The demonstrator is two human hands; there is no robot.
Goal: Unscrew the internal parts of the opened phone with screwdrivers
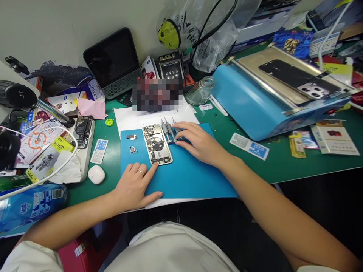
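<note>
An opened phone (159, 145) with its inner parts bare lies on the blue mat (187, 177). My left hand (136, 185) rests on the mat's near left part, index finger stretched to the phone's lower edge, thumb out, other fingers bent; it holds nothing. Right of the phone, slim grey screwdrivers (168, 130) lie side by side. My right hand (198, 145) has its fingertips closed around the rightmost one, which they partly cover. Left of the phone sit a small metal part (131, 137) and another small part (132, 150).
A blue machine (241, 102) carrying a phone back (295, 77) stands at the right. Behind the mat are a glass jar (200, 90) and a dark-screened display (113, 60). A white earbud case (96, 175), another opened phone (84, 130) and packets crowd the left.
</note>
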